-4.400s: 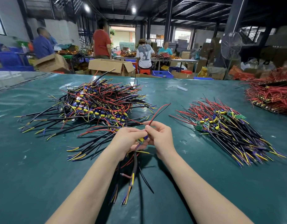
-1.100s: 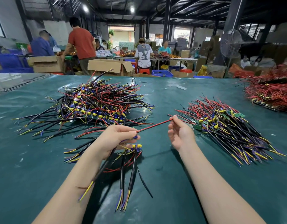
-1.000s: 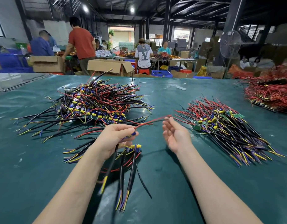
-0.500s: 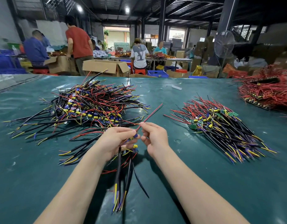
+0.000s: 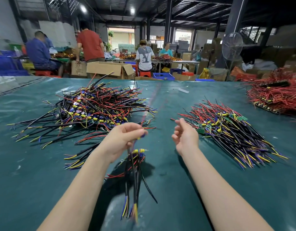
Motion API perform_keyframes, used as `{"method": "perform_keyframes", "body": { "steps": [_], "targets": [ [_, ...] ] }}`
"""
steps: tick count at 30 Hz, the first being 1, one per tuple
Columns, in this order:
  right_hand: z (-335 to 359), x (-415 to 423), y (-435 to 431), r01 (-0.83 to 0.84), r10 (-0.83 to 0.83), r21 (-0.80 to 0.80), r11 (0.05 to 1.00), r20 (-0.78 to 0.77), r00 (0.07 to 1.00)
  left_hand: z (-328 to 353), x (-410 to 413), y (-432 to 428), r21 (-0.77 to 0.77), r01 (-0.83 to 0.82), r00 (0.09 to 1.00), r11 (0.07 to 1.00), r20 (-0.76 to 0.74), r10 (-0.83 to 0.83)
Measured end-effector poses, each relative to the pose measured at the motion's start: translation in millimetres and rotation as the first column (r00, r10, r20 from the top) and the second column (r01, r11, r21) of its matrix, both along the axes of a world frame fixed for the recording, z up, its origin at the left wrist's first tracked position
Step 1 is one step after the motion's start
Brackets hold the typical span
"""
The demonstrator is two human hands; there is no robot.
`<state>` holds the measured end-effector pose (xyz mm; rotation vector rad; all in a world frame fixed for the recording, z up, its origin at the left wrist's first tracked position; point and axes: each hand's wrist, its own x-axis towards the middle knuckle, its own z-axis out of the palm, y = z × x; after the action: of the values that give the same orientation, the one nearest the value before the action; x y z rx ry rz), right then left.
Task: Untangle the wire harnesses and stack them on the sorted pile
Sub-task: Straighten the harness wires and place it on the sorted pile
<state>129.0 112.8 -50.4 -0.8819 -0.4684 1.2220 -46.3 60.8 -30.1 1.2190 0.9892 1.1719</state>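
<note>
Wire harness of black sheathed leads with yellow and blue tips (image 5: 133, 172) hangs over the green-matted bench (image 5: 177, 197), pinched at its yellow/blue component end by the left hand (image 5: 125, 139). Long axis runs near-far, tips toward the wearer; one thin red lead (image 5: 149, 104) streaks away, blurred. Empty right hand (image 5: 185, 137), fingers loosely curled, sits just right of the grip. The sorted pile of red, black and yellow harnesses (image 5: 227, 130) lies further right, nearer the right hand, its wires slanting near-right. Harness likely needs a slight turn to match.
</note>
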Motion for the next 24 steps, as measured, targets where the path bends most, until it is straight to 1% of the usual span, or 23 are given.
{"method": "perform_keyframes", "body": {
  "steps": [1,2,3,4,5,6,7,9,11,14,16,17,18,20,22,24],
  "targets": [
    [-0.7,-6.7,-2.8,-0.060,0.061,-0.006,0.998,0.122,0.991,0.0,-2.3,2.7,0.011,-0.094,0.994,0.995,0.064,0.094],
    [-0.5,-15.3,-6.6,-0.145,0.145,-0.020,0.989,0.256,0.956,-0.2,-4.9,4.7,0.010,-0.170,0.979,0.985,0.115,0.167],
    [0.2,-24.1,-11.3,-0.243,0.244,-0.050,0.969,0.384,0.891,-0.7,-7.5,6.3,0.006,-0.225,0.964,0.974,0.148,0.222],
    [1.8,-31.9,-16.6,-0.341,0.344,-0.097,0.935,0.486,0.804,-1.5,-9.3,7.5,0.008,-0.263,0.952,0.965,0.166,0.258],
    [3.6,-37.9,-21.7,-0.430,0.439,-0.153,0.890,0.548,0.713,-2.3,-10.4,8.5,0.019,-0.288,0.943,0.958,0.178,0.280],
    [5.5,-42.5,-26.5,-0.515,0.530,-0.204,0.833,0.563,0.634,-2.4,-11.1,9.1,0.033,-0.304,0.937,0.952,0.189,0.293],
    [7.1,-46.1,-30.4,-0.600,0.616,-0.234,0.765,0.537,0.576,-2.1,-11.6,9.3,0.044,-0.313,0.933,0.949,0.201,0.299],
    [10.5,-50.8,-35.9,-0.733,0.735,-0.211,0.647,0.432,0.524,-1.2,-14.0,8.9,0.054,-0.306,0.933,0.951,0.216,0.288],
    [12.1,-52.6,-38.7,-0.776,0.761,-0.158,0.611,0.389,0.520,-1.6,-16.2,8.6,0.063,-0.285,0.938,0.956,0.223,0.265],
    [8.7,-53.7,-41.9,-0.784,0.761,-0.126,0.607,0.377,0.528,-3.4,-14.1,7.2,0.095,-0.266,0.954,0.959,0.167,0.249],
    [8.5,-52.4,-42.6,-0.795,0.776,-0.138,0.591,0.366,0.513,-3.9,-11.2,7.7,0.146,-0.297,0.955,0.944,0.066,0.291],
    [8.6,-51.8,-41.9,-0.790,0.775,-0.138,0.597,0.356,0.523,-3.5,-10.0,8.2,0.170,-0.330,0.944,0.929,0.033,0.329],
    [8.7,-51.3,-40.4,-0.772,0.760,-0.132,0.622,0.339,0.555,-3.2,-9.3,8.7,0.185,-0.369,0.929,0.911,0.034,0.369],
    [7.6,-52.2,-36.0,-0.693,0.684,-0.093,0.715,0.299,0.666,-3.3,-6.9,8.4,0.181,-0.456,0.890,0.871,0.119,0.441],
    [4.9,-55.3,-33.0,-0.601,0.583,-0.024,0.799,0.277,0.764,-4.7,-3.3,7.6,0.142,-0.534,0.836,0.834,0.239,0.494],
    [3.8,-58.9,-32.8,-0.558,0.531,0.051,0.829,0.242,0.812,-6.1,0.7,7.1,0.086,-0.579,0.782,0.811,0.340,0.522]
  ]
}}
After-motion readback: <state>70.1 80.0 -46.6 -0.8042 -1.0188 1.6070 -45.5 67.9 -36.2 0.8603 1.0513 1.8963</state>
